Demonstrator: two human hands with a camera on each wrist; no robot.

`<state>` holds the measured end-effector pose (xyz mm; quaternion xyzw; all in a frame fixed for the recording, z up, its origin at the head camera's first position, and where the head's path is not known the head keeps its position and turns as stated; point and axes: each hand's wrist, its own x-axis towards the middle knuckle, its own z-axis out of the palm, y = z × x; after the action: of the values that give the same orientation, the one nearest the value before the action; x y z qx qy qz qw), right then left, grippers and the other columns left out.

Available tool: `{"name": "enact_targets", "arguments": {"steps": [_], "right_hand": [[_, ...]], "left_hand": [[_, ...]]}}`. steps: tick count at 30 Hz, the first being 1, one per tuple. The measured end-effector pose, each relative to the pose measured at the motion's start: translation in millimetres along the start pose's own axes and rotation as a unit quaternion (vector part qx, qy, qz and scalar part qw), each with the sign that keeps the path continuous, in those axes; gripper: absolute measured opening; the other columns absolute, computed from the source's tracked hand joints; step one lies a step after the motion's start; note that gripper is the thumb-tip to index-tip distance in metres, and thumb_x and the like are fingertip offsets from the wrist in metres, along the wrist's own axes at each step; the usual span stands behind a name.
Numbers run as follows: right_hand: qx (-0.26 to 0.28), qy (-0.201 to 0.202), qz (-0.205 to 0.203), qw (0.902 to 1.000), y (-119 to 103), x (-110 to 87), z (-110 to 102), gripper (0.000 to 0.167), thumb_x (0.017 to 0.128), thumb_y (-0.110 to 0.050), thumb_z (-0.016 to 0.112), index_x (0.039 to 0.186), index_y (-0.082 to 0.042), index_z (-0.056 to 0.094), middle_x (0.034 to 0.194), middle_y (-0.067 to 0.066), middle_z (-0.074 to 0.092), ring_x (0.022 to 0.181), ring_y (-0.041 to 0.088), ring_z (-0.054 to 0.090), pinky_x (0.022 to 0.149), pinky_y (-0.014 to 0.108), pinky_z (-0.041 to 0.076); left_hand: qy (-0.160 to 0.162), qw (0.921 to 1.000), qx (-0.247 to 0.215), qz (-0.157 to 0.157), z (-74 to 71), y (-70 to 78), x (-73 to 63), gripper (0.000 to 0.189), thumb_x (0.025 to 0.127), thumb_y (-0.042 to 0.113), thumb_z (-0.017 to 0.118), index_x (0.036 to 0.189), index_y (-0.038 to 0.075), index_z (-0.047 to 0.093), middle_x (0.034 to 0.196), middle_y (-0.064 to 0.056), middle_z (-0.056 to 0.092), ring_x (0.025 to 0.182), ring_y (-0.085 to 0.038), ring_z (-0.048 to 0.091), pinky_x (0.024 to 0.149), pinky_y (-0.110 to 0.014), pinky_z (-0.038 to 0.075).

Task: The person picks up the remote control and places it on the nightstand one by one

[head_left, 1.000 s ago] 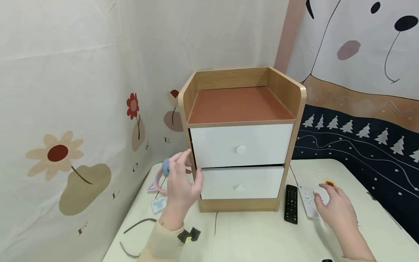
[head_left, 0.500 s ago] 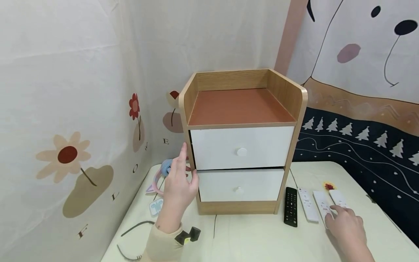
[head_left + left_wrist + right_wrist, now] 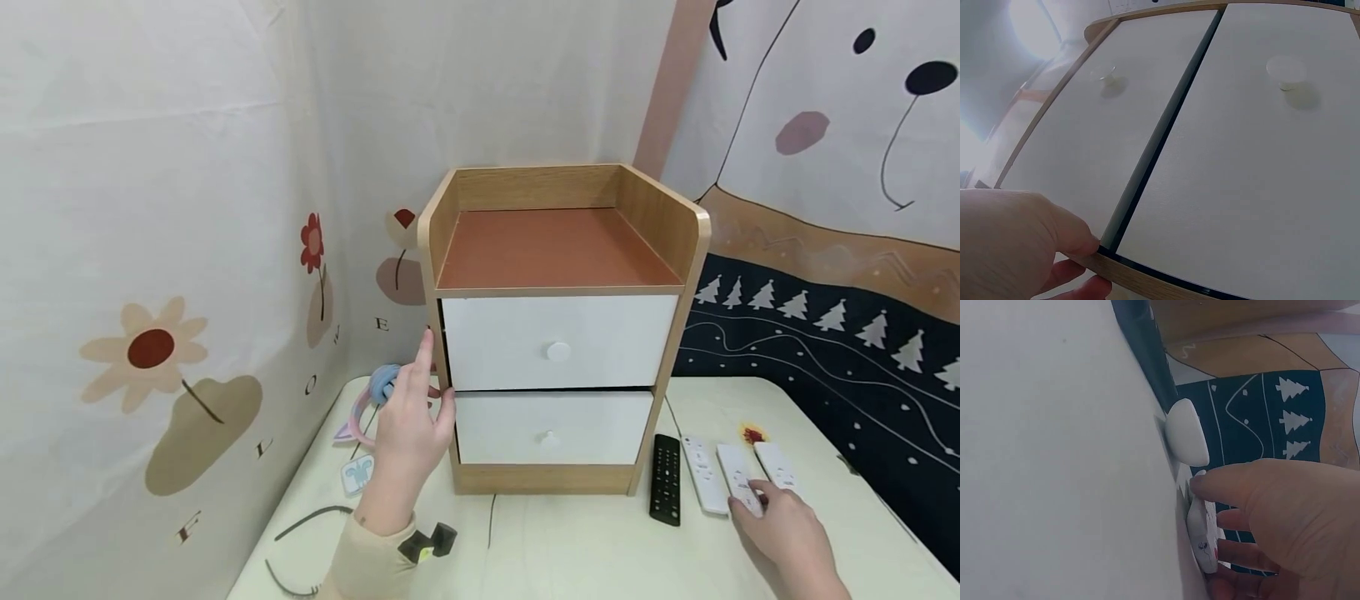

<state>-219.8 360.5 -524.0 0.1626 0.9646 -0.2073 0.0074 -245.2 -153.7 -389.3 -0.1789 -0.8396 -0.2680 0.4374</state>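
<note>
A small wood-grain cabinet (image 3: 562, 479) with two white drawers stands on the table. My left hand (image 3: 411, 417) rests at its left front edge, index finger pointing up along the side panel. In the left wrist view the thumb (image 3: 1079, 234) lies on that edge by the gap between the drawers, other fingers along the outer side. My right hand (image 3: 787, 533) pinches the near end of a white remote control (image 3: 737, 471) lying on the table, thumb on its left side. Another white remote (image 3: 703, 475) lies to its left, and a third (image 3: 776, 463) to its right.
A black remote (image 3: 665, 479) lies beside the cabinet's right side. Left of the cabinet are a pink ring-shaped thing (image 3: 362, 415) with a blue knot (image 3: 383, 383), a small light-blue case (image 3: 357, 475) and grey cord pieces (image 3: 311, 518). Printed fabric (image 3: 180, 167) hangs behind the table.
My right hand has come down from above the white remotes onto the near end of the middle one. My left hand has moved in against the cabinet's left edge.
</note>
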Motion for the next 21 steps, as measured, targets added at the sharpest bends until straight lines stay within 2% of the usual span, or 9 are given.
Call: {"name": "enact_targets", "arguments": {"steps": [6, 11, 16, 19, 21], "right_hand": [[0.006, 0.010, 0.012, 0.9999, -2, -1.7, -1, 0.072, 0.094, -0.040, 0.077, 0.139, 0.015, 0.062, 0.130, 0.041, 0.068, 0.115, 0.060, 0.065, 0.100, 0.073, 0.052], [0.025, 0.049, 0.023, 0.9982, -6, -4.3, -7, 0.067, 0.094, -0.039, 0.075, 0.134, 0.014, 0.067, 0.124, 0.038, 0.072, 0.104, 0.052, 0.070, 0.089, 0.065, 0.055], [0.047, 0.128, -0.006, 0.9907, -22, -11.3, -16, 0.062, 0.094, -0.037, 0.075, 0.134, 0.010, 0.069, 0.123, 0.035, 0.074, 0.103, 0.052, 0.072, 0.079, 0.058, 0.055], [0.060, 0.200, -0.040, 0.9772, -37, -21.2, -23, 0.057, 0.094, -0.035, 0.076, 0.131, 0.008, 0.072, 0.121, 0.033, 0.076, 0.095, 0.049, 0.072, 0.068, 0.047, 0.053], [0.078, 0.252, -0.058, 0.9628, -48, -29.3, -28, 0.052, 0.093, -0.033, 0.077, 0.128, 0.005, 0.075, 0.117, 0.030, 0.078, 0.087, 0.041, 0.072, 0.062, 0.036, 0.048]], "left_hand": [[0.004, 0.9999, 0.003, 0.011, 2.9, -2.9, -1.3, 0.092, 0.096, 0.003, 0.078, 0.174, 0.010, 0.030, 0.115, -0.020, 0.066, 0.081, -0.024, 0.070, 0.055, -0.023, 0.047], [-0.001, 1.0000, 0.002, 0.010, 2.5, -3.8, -2.9, 0.093, 0.095, 0.001, 0.078, 0.174, 0.009, 0.029, 0.118, -0.022, 0.066, 0.082, -0.025, 0.071, 0.055, -0.025, 0.048], [-0.008, 1.0000, 0.004, 0.000, 1.7, -4.3, -4.8, 0.095, 0.094, 0.000, 0.078, 0.175, 0.011, 0.029, 0.117, -0.020, 0.065, 0.082, -0.026, 0.071, 0.056, -0.025, 0.049], [-0.007, 1.0000, 0.001, 0.003, 2.0, -4.6, -4.2, 0.095, 0.094, 0.000, 0.078, 0.174, 0.011, 0.029, 0.115, -0.020, 0.065, 0.082, -0.026, 0.071, 0.055, -0.025, 0.048], [-0.004, 0.9999, -0.002, 0.009, 2.7, -4.8, -2.9, 0.095, 0.094, 0.000, 0.078, 0.174, 0.011, 0.030, 0.115, -0.021, 0.065, 0.081, -0.026, 0.071, 0.054, -0.024, 0.047]]}}
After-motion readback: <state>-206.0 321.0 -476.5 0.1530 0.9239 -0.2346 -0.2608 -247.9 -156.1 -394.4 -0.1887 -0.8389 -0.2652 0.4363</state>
